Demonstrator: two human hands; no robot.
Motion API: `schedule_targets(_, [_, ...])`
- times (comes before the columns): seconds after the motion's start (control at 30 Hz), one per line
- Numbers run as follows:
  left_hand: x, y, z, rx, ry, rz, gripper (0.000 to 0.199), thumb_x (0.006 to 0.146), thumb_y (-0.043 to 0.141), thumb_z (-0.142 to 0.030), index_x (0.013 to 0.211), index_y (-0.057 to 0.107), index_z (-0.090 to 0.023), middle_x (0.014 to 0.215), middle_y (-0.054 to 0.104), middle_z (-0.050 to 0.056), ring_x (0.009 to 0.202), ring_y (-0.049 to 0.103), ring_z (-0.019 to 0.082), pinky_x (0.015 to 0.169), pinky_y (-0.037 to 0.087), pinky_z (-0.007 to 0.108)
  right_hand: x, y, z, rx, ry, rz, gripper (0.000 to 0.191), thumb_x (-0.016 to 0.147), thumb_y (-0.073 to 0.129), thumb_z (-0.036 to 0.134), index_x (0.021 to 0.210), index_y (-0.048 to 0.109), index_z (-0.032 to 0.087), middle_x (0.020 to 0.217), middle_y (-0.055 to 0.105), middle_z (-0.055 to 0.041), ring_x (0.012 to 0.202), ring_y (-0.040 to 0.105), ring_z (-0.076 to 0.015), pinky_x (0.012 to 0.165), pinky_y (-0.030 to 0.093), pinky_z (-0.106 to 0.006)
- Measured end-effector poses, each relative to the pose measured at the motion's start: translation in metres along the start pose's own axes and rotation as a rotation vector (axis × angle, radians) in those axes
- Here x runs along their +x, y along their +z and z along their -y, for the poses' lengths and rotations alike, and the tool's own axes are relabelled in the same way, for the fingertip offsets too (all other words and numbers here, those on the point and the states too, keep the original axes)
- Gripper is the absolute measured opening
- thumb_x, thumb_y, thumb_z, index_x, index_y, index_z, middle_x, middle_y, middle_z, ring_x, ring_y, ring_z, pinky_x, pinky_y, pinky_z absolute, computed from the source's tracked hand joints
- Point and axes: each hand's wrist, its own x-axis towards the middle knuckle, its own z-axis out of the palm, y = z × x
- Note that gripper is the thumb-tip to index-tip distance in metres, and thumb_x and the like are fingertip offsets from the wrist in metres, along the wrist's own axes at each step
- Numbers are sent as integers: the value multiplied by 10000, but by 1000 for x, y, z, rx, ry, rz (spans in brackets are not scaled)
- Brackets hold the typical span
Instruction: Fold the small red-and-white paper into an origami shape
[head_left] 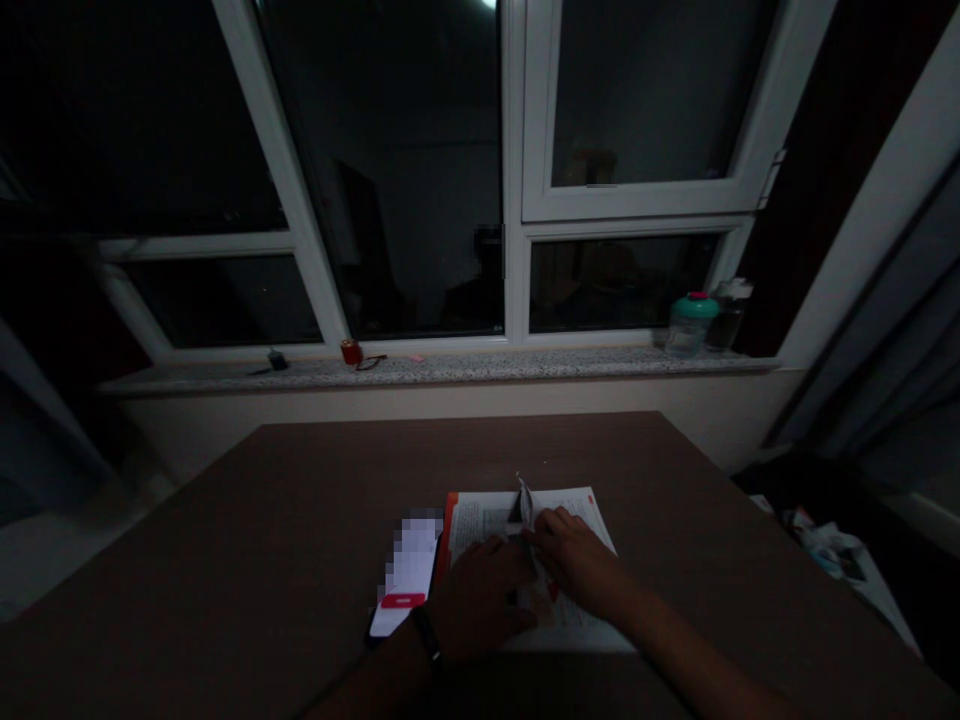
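Observation:
An open book (574,498) with printed pages and an orange-red left edge lies on the brown table (300,500). My left hand (480,595), with a dark band (427,640) at the wrist, rests flat over the left page, fingers stretched out. At the middle fold, a raised page (526,502) stands up from the book. My right hand (577,562) has its fingers bent and pressed together on that page, the fingertips partly hidden. Just left of the book lies a phone (397,620) with its screen lit, partly blurred out.
Behind the table runs a speckled stone sill (465,370) below dark windows. On it stand a small red jar (350,352), a small dark bottle (277,359) and a green-lidded clear container (686,330). Papers or bags (840,550) lie beyond the table's right edge. The room is dim.

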Motion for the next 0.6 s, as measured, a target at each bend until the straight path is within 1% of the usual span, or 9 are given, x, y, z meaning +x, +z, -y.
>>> schedule_targets(0.1, [-1, 0, -1, 17, 11, 22, 421, 824, 723, -524, 1186, 640, -325, 1278, 546, 33, 1146, 489, 304, 954, 414, 429, 0, 1, -1, -19, -8, 6, 277, 949, 500, 150, 1183, 623, 231, 1059, 562, -76, 998, 480, -236, 829, 392, -333])
schedule_targets(0.23, [-4, -2, -4, 29, 20, 50, 469, 786, 705, -637, 1179, 658, -386, 1320, 498, 42, 1160, 488, 329, 960, 409, 470, 0, 4, -3, -33, -13, 0, 297, 942, 517, 144, 1212, 608, 227, 1064, 562, -76, 1003, 476, -236, 827, 388, -328])
schedule_targets(0.4, [-6, 3, -1, 53, 42, 61, 544, 745, 735, -650, 1218, 632, -403, 1345, 468, 58, 1202, 450, 349, 990, 382, 508, 0, 5, -3, -36, -6, 1, 311, 931, 526, 139, 1217, 604, 234, 1068, 558, -72, 1006, 476, -240, 825, 386, -334])
schedule_targets(0.53, [-9, 8, 0, 57, 45, 52, 619, 739, 697, -705, 1278, 576, -423, 1342, 456, 62, 1189, 446, 360, 951, 402, 520, -1, 3, -2, -33, -9, -7, 338, 920, 525, 124, 1228, 598, 243, 1084, 552, -73, 1020, 472, -243, 854, 386, -347])
schedule_targets(0.6, [-9, 8, -2, 56, 32, 51, 589, 747, 692, -703, 1251, 590, -416, 1324, 468, 56, 1181, 450, 355, 940, 407, 509, -1, 2, -1, -31, -11, -8, 335, 922, 523, 124, 1228, 598, 239, 1083, 551, -75, 1017, 473, -241, 858, 390, -345])
